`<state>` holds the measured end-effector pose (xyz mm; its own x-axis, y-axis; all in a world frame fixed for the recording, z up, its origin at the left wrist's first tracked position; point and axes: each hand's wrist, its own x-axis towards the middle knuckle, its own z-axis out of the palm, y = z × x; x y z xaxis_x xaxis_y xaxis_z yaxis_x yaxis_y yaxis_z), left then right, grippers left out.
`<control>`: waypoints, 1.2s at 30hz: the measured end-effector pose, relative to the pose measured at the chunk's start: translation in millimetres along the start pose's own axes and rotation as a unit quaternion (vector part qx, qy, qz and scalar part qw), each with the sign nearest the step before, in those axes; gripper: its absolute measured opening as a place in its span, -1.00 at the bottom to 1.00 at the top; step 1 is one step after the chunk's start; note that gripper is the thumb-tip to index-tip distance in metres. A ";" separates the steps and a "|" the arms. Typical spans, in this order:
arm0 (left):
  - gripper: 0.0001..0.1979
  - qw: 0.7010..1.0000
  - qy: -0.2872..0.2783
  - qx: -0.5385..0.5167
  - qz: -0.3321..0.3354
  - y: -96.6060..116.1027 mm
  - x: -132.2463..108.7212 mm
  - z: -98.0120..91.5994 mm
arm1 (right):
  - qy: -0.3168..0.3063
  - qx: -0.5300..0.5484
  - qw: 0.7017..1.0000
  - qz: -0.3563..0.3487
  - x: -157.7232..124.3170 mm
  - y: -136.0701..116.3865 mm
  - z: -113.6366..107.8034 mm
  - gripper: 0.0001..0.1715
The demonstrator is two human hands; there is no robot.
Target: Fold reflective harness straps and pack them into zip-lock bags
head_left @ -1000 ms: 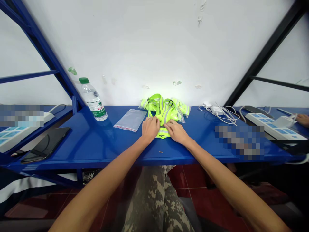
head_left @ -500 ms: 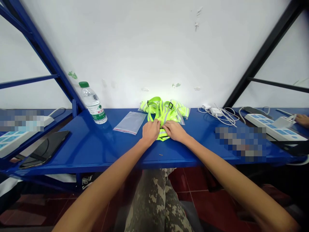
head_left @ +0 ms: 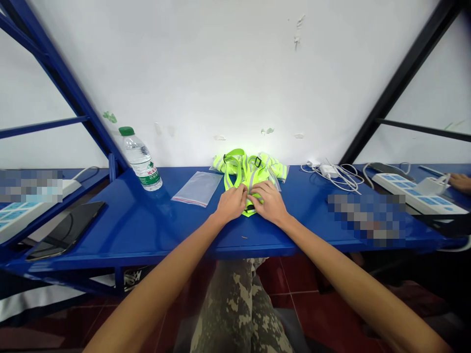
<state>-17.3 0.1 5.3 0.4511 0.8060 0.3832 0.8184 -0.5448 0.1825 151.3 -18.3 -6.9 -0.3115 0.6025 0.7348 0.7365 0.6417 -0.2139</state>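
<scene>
Neon yellow straps with grey reflective stripes and black buckles, a strap bundle (head_left: 240,169), lie in a pile at the middle of the blue table (head_left: 176,230). My left hand (head_left: 233,201) pinches the near part of the straps from the left, its fingers pressed together. Close beside it on the right, my right hand (head_left: 270,201) has its fingers bent over the same straps, thumb against them. The fingertips of both hands almost meet. More yellow straps in clear plastic (head_left: 277,168) lie behind, against the wall. A flat clear zip bag (head_left: 197,188) rests left of my hands.
A water bottle (head_left: 142,159) with a green cap stands at the back left. A black phone (head_left: 68,230) lies at the left edge. White cables (head_left: 340,175) and a power strip (head_left: 419,193) are on the right. Another person's hand (head_left: 459,183) shows at far right.
My right hand has spread further over the straps, its fingers now higher and bent over them. My left hand has shifted slightly right and down. The near end of the straps is more covered.
</scene>
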 end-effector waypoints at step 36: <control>-0.55 0.992 0.034 0.115 0.031 7.9 -9.0 -1.5 | -0.148 -0.031 0.988 -0.013 -18.0 -3.8 -15.5 -0.62</control>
<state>-15.4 -11.8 4.6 0.4846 0.7513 0.4480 0.8529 -0.5196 -0.0512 163.5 -38.9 -9.3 -0.4859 0.7046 0.5172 0.7589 0.6336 -0.1501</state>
